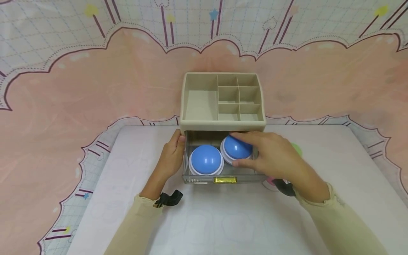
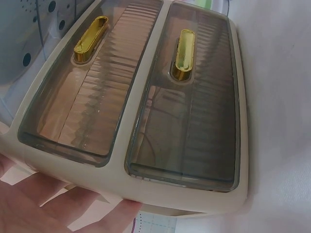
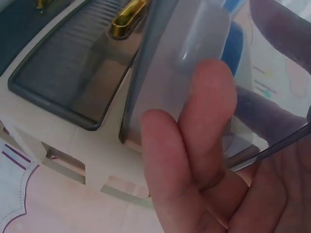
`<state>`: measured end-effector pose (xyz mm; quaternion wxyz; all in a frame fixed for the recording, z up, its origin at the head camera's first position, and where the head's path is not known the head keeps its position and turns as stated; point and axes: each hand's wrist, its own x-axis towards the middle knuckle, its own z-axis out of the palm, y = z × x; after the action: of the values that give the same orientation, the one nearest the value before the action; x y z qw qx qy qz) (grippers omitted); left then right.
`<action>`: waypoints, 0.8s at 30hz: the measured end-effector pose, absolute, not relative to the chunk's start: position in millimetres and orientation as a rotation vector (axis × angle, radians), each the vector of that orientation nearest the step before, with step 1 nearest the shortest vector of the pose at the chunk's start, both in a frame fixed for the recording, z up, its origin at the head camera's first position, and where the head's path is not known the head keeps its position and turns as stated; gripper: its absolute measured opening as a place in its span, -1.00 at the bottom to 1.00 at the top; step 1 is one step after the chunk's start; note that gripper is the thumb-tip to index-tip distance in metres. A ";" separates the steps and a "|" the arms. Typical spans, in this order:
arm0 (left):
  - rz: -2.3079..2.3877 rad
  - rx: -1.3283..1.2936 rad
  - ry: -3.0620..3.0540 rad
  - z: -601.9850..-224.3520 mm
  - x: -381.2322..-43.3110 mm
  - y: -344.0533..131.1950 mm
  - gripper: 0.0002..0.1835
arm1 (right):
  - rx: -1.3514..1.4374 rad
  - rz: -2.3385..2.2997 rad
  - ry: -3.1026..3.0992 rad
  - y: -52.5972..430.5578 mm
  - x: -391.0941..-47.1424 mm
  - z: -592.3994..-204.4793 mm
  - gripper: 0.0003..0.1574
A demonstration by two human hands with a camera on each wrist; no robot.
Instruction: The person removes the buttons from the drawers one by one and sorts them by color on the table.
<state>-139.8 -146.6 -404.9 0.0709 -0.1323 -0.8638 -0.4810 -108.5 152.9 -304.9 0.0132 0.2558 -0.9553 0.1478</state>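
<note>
A cream desktop organizer (image 1: 200, 106) stands at the back of the table, its clear grey drawer (image 1: 197, 179) pulled out at the front. Two round things with a glossy blue dome and white base are inside: the left blue dome (image 1: 206, 159) sits near the drawer front, the right blue dome (image 1: 236, 147) farther back and tilted. Thumb and fingers of my right hand (image 1: 276, 153) grip the right dome; its outer fingers (image 3: 167, 160) lie outside the drawer wall. My left hand (image 1: 169, 156) rests against the organizer's left side, fingers (image 2: 73, 204) extended along it.
Lower drawer fronts with gold handles (image 2: 183, 56) are closed. A green round thing (image 1: 297, 148) and a pink one (image 1: 270, 181) lie on the white table (image 1: 223, 219), partly behind my right hand. Patterned pink cloth (image 1: 79, 95) hangs behind.
</note>
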 end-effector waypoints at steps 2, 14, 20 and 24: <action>-1.448 -0.399 -2.596 -404.7 -139.7 -146.7 -0.15 | 0.800 0.459 -2.982 151.7 -108.4 -304.5 -0.01; -1.446 -0.412 -2.582 -403.8 -139.3 -146.8 -0.14 | 0.786 0.529 -2.929 150.7 -109.7 -305.6 -0.15; -1.438 -0.407 -2.584 -403.5 -139.7 -146.8 -0.16 | 0.786 0.537 -2.836 151.0 -107.7 -304.6 -0.20; -1.439 -0.408 -2.580 -403.0 -139.8 -146.5 -0.17 | 0.759 0.557 -2.822 151.2 -105.6 -302.5 -0.23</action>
<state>-139.8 -146.5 -403.0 0.0798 -0.1365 -0.8623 -0.4810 -105.6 151.2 -302.5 0.0834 0.2541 -0.9454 0.1865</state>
